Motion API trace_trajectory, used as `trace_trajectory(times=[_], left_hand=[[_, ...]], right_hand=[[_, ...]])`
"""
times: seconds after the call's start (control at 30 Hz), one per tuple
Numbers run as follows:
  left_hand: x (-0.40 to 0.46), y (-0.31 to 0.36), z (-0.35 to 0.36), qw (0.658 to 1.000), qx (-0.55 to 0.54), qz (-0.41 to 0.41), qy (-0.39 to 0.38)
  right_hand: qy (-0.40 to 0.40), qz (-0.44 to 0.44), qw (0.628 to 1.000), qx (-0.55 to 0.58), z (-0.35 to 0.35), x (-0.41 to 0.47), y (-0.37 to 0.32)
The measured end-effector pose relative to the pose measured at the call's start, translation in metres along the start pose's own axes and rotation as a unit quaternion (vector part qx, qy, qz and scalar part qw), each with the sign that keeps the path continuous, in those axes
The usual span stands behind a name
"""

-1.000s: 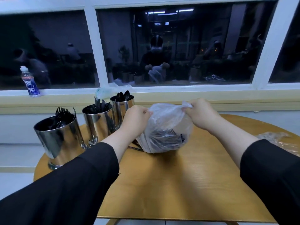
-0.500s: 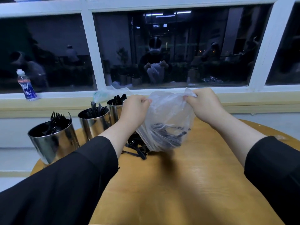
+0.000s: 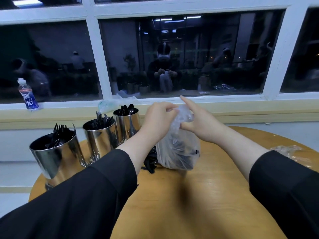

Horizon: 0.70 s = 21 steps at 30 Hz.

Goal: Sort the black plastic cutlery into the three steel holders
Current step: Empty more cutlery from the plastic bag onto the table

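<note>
Both hands on the bag (image 3: 178,149) neck: left hand (image 3: 156,123) grips it, right hand (image 3: 198,123) pinches with forefinger out. Cutlery hangs inside directly below, bag bottom on the surface (image 3: 189,195). Holders (image 3: 100,137) sit left, nearer my left hand.

The single head camera looks forward and down, close over the round wooden worktop (image 3: 198,195), facing the window (image 3: 181,54).
</note>
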<state>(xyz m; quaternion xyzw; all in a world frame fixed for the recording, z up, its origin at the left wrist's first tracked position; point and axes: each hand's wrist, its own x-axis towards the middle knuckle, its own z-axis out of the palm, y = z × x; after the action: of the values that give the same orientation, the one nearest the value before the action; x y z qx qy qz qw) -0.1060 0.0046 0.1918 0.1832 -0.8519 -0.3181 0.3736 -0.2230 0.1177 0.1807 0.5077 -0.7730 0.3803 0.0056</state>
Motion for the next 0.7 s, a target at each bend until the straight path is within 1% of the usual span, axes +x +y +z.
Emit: trace_trajectory(times=[0.07,0.13,0.2,0.23,0.3,0.37,0.47,0.57,0.7], left_hand=[[-0.005,0.000,0.000,1.000,-0.019,0.019,-0.009],[-0.009,-0.005,-0.002,0.999,-0.039,0.024,-0.002],[-0.012,-0.014,-0.004,0.998,-0.055,0.012,-0.023],[-0.013,-0.017,-0.005,0.997,-0.057,-0.001,-0.046],[-0.016,-0.023,-0.004,0.994,-0.044,-0.025,-0.099],[-0.018,-0.025,-0.001,0.991,-0.021,-0.022,-0.133],[-0.018,-0.022,0.005,0.992,-0.010,-0.014,-0.125],[-0.015,-0.021,0.009,0.993,-0.025,-0.041,-0.105],[-0.013,-0.026,0.012,0.988,-0.048,-0.087,-0.115]], right_hand=[[0.040,0.004,0.998,-0.051,0.001,0.005,0.002],[0.079,0.020,0.996,-0.043,-0.004,0.006,0.002],[0.119,0.017,0.993,-0.015,-0.015,0.008,-0.001],[0.125,0.015,0.992,-0.010,-0.021,0.011,-0.003],[0.111,0.014,0.993,-0.021,-0.027,0.011,-0.007],[0.116,0.012,0.993,-0.024,-0.029,0.010,-0.008],[0.151,0.001,0.988,-0.010,-0.033,0.007,-0.013],[0.183,0.004,0.983,0.014,-0.035,0.010,-0.011],[0.178,0.018,0.982,0.053,-0.040,0.009,-0.007]])
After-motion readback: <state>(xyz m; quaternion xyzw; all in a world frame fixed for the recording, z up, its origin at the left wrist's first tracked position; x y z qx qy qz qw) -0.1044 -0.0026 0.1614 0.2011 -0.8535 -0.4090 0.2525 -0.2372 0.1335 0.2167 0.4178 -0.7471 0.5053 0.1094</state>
